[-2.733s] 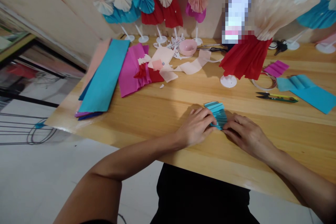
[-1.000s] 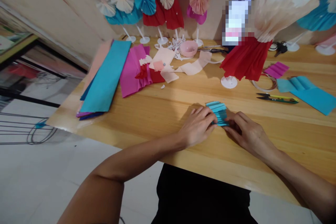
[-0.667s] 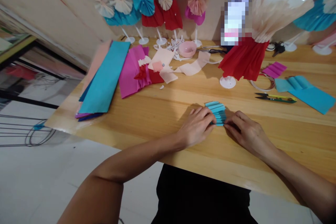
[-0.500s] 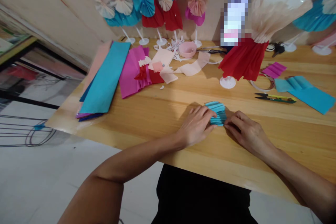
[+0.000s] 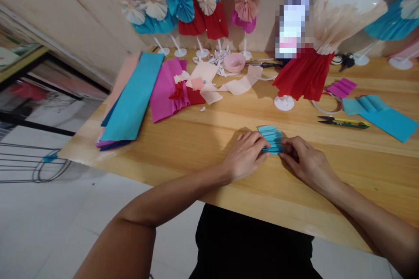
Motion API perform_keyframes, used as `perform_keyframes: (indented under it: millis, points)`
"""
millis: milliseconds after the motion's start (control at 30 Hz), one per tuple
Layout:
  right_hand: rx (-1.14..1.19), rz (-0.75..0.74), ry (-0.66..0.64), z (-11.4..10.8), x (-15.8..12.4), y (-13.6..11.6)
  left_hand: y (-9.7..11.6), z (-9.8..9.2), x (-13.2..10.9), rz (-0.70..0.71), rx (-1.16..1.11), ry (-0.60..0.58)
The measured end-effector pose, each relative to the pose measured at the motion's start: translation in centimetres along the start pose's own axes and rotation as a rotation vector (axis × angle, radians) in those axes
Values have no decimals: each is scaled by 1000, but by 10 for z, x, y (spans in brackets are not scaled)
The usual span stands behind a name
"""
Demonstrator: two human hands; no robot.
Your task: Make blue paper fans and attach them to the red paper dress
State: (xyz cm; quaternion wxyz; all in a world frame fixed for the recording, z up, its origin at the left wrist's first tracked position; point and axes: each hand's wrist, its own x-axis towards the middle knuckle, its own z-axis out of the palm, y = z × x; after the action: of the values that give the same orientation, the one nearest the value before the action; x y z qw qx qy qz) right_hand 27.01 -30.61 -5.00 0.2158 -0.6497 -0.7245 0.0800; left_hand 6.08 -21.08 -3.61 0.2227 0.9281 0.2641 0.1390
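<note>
A small piece of blue crepe paper (image 5: 272, 136) with narrow pleats lies on the wooden table (image 5: 196, 148) between my hands. My left hand (image 5: 247, 152) pinches its left edge, thumb and fingers closed on the folds. At the opposite edge, my right hand (image 5: 303, 156) grips the paper between thumb and fingertips. The pleats are tightest along the side nearest me. Beyond my right hand lie yellow-and-black thread snips (image 5: 343, 122) and more blue crepe paper (image 5: 389, 117).
Folded crepe sheets (image 5: 132, 96) stack at the left, beside magenta paper (image 5: 168, 89). A pink bowl (image 5: 234, 62) sits at the back near scissors. A stand with a red and cream paper dress (image 5: 303, 74) rises ahead; a phone (image 5: 292, 26) leans behind. Several decorated stands line the wall.
The right hand's fingertips have shifted slightly up along the paper's right edge. More pleats are gathered at the near side; the left hand stays almost in place.
</note>
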Motion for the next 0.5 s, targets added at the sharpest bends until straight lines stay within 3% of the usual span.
perform_keyframes:
  millis: [500]
  points:
    - [6, -40, -12, -4, 0, -3, -2, 1, -1, -26, 1, 24]
